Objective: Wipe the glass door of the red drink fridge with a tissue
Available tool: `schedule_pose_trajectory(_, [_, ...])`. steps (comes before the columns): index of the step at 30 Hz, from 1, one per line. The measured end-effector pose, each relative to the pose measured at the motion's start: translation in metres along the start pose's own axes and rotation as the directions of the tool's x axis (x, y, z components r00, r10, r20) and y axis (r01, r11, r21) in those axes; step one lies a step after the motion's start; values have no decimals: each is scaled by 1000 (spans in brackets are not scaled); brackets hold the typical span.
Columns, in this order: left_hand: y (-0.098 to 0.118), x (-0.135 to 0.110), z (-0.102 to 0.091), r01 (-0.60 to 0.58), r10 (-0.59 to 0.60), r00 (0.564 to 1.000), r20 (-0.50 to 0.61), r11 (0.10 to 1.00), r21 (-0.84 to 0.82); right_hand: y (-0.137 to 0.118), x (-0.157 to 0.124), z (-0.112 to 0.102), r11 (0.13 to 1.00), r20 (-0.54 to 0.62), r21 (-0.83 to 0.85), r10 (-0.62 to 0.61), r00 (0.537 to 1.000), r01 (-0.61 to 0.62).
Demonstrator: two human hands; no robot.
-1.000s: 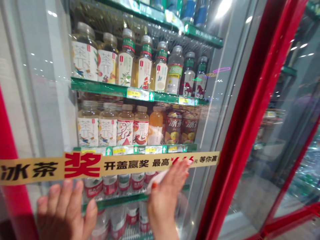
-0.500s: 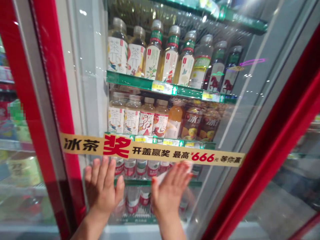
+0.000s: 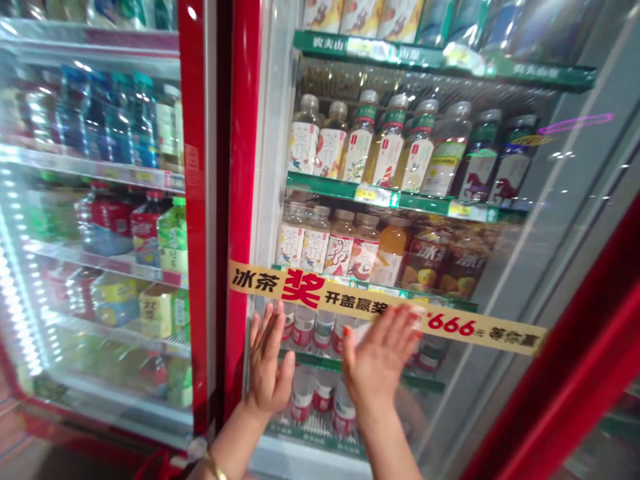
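Note:
My left hand [image 3: 273,363] is open beside the door's left frame, fingers stretched upward and thumb apart. Whether it touches the glass I cannot tell. My right hand [image 3: 383,357] lies flat against the glass door [image 3: 530,267], pressing a white cloth [image 3: 361,335] that shows at its edges and looks like a wipe or tissue. The fingertips of the right hand cover part of a yellow sticker strip [image 3: 350,300] with black and red characters. Behind the glass, bottled drinks [image 3: 390,157] stand in rows on green-edged shelves [image 3: 425,202].
A red door frame [image 3: 565,400] slants along the right side. To the left stands another lit drinks cooler [image 3: 193,200], holding bottles [image 3: 145,120] and larger packs. Its red frame and a dark gap separate it from this door. A gold bracelet [image 3: 215,467] is on my left wrist.
The view has swung left, showing more of the neighbouring cooler. My right hand has slid left along the strip with the white cloth. My left hand has turned more sideways.

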State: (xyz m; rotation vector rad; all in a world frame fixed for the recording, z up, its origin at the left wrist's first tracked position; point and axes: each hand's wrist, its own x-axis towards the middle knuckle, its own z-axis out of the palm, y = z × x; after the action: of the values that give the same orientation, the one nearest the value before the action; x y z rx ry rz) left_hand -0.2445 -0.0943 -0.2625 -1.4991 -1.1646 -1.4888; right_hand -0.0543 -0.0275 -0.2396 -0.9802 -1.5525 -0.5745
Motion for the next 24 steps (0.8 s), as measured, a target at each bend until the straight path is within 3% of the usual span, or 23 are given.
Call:
schedule_pose_trajectory(3, [17, -8, -16, 251, -259, 966, -9, 943, -218, -73, -9, 16, 935, 140, 184, -331, 933, 304])
schedule_pose_trajectory(5, [27, -21, -19, 349, -364, 931, 15, 879, -325, -91, -19, 20, 862, 186, 293, -476, 859, 414])
schedule_pose_trajectory(8, [33, -45, -13, 191, -177, 981, 82, 959, -211, -77, -26, 19, 769, 198, 402, -603, 773, 497])
schedule_pose_trajectory(11, [30, -61, 0, 21, -8, 992, 125, 995, -100, -50, -20, 14, 691, 171, 461, -684, 709, 556])
schedule_pose_trajectory(17, [7, -61, 9, -38, 15, 981, 194, 992, 117, -13, -12, -15, 627, 178, 499, -750, 637, 598])
schedule_pose_trajectory(19, [-2, -52, 8, -54, 14, 978, 208, 980, 191, 12, -17, -32, 651, 162, 449, -733, 660, 612])
schedule_pose_trajectory(20, [-6, -46, 7, -52, 5, 979, 202, 973, 227, 28, -20, -41, 689, 142, 383, -702, 698, 615])
schedule_pose_trajectory(22, [-10, -29, 8, -9, -41, 986, 161, 955, 296, 66, -26, -56, 818, 46, 178, -562, 826, 547])
schedule_pose_trajectory(24, [-5, -13, 15, 66, -107, 990, 97, 934, 352, 106, -33, -64, 942, -105, 13, -331, 938, 334])
